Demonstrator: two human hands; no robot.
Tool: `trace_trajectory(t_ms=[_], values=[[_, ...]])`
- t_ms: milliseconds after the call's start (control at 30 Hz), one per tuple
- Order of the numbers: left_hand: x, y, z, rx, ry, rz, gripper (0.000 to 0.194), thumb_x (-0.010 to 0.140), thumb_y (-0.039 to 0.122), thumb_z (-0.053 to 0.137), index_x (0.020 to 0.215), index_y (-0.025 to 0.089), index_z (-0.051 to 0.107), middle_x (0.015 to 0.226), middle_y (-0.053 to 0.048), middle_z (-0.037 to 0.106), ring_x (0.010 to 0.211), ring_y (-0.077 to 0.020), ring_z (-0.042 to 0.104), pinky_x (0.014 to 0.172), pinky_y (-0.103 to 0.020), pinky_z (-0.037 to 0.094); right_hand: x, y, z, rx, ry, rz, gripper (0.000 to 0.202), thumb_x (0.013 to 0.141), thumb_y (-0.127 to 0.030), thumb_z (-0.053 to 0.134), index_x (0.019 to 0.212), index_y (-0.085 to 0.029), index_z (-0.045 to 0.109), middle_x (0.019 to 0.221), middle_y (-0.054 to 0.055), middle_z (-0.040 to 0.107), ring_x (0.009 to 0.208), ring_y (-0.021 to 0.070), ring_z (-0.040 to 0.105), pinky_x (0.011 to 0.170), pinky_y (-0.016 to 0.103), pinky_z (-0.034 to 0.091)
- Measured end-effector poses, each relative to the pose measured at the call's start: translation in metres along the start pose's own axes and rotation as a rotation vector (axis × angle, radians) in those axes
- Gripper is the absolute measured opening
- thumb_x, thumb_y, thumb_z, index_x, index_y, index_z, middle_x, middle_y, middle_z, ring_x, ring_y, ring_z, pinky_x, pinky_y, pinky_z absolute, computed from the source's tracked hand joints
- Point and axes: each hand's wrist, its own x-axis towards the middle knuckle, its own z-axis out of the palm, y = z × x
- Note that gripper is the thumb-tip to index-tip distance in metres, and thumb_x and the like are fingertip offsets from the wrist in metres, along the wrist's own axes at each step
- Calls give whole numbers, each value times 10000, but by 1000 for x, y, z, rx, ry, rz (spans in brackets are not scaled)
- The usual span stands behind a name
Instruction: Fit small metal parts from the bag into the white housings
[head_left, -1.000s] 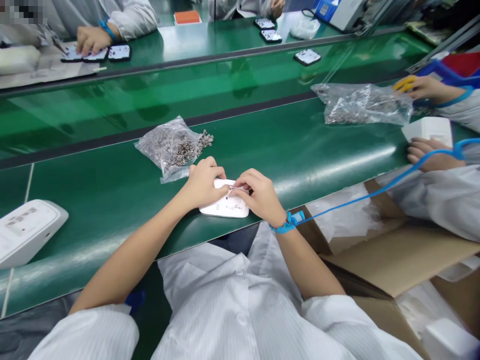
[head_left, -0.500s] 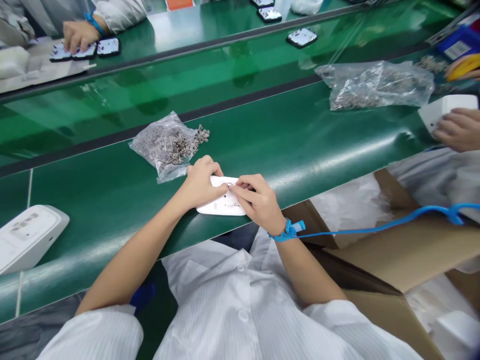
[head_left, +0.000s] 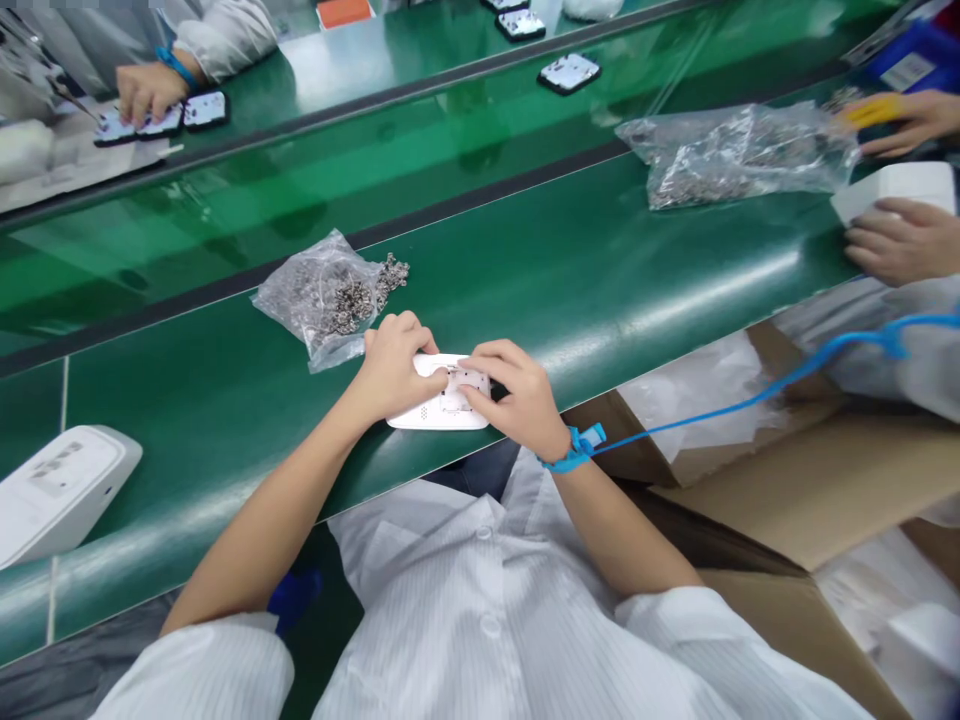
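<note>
Head view. The case [head_left: 442, 405], white, lies on the bench [head_left: 525, 270] at its near edge, between the two hands, long axis running left to right, right end slightly farther off. Both hands touch it, so neither is nearer. The left hand [head_left: 391, 370] takes the far left corner, thumb on the upper face and fingers at the far edge, pinching the case between them. The right hand [head_left: 523, 392] comes in from the right end; its thumb and forefinger stand a little apart over the face, and I cannot tell whether anything small sits between them. Just beyond the left hand lies a clear bag [head_left: 311, 290], with metal parts [head_left: 394, 275] spilling at its right side; the right hand is farther from these.

Counts: one case in the hands, a second white unit [head_left: 52, 490] at left and a third [head_left: 907, 185] under a co-worker's hand [head_left: 904, 240] at right; two bags, the other [head_left: 742, 155] farther right; six dark-edged panels across the far side, three in a row at left by another hand [head_left: 150, 95], one alone [head_left: 570, 73] and two [head_left: 519, 24] beyond it, the last cut by the frame. One blue strap [head_left: 570, 452] with its cord [head_left: 697, 405] rings the right wrist. The metal parts are too small to count.
</note>
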Motion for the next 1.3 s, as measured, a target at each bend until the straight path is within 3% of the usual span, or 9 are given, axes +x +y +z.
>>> trace_trajectory(t_ms=[100, 367, 467, 567, 733, 867, 1033, 1300], values=[[-1, -1, 0, 16, 19, 29, 121, 781, 291, 651, 812, 199, 579, 968, -52, 555, 1030, -264, 519, 880, -445, 354, 8, 0, 1, -13, -17, 58, 318, 842, -177, 684, 1160, -189, 689, 1157, 112, 631, 1055, 250, 628, 891, 406, 546], [-5, -4, 0, -30, 40, 27, 175, 889, 255, 474, 861, 199, 638, 985, -72, 608, 1042, -265, 508, 892, -457, 354, 29, -1, 5, -62, -90, 110, 146, 763, -96, 645, 877, -184, 669, 934, 53, 645, 848, 200, 606, 774, 333, 500], [-7, -6, -3, -91, 126, 53, 243, 936, 285, 456, 982, 212, 684, 1012, -71, 658, 1070, -260, 528, 974, -475, 370, 31, 1, 1, -42, -121, 88, 124, 771, -97, 671, 869, -173, 676, 912, 48, 652, 813, 185, 599, 739, 318, 488], [-10, -7, -9, -219, 217, 128, 347, 990, 389, 448, 1183, 227, 688, 1167, -79, 713, 1166, -258, 552, 1078, -473, 381, 31, -6, -6, 2, -90, 90, 160, 811, -178, 737, 968, -176, 707, 960, 54, 672, 792, 172, 601, 732, 320, 500], [-21, -2, -16, -412, 182, 304, 631, 1052, 572, 251, 1558, 273, 479, 1556, -86, 556, 1304, -267, 501, 1155, -505, 372, 33, -38, -6, 298, 153, 171, 165, 884, -317, 753, 1007, -213, 718, 979, 48, 726, 801, 167, 653, 740, 332, 538], [-28, 8, -15, -355, 150, 454, 693, 1039, 661, 216, 1635, 332, 348, 1669, -64, 408, 1354, -294, 437, 1171, -554, 330, 37, -52, 3, 665, 221, 348, 258, 839, -433, 811, 977, -231, 728, 932, 41, 755, 828, 190, 708, 784, 356, 589], [-30, 11, -14, -247, 184, 651, 620, 1077, 564, 206, 1670, 383, 185, 1710, -51, 319, 1433, -288, 408, 1141, -528, 319, 38, -47, 3, 980, 200, 466, 315, 776, -473, 872, 905, -212, 750, 743, 6, 727, 673, 149, 681, 649, 290, 561], [-33, 7, -15, 4, 157, 714, 672, 1080, 532, 245, 1691, 310, 80, 1710, -84, 296, 1523, -324, 285, 1157, -508, 283, 36, -36, -16, 1211, -31, 542, 305, 697, -350, 947, 836, -185, 731, 736, -25, 693, 599, 84, 622, 567, 211, 530]])
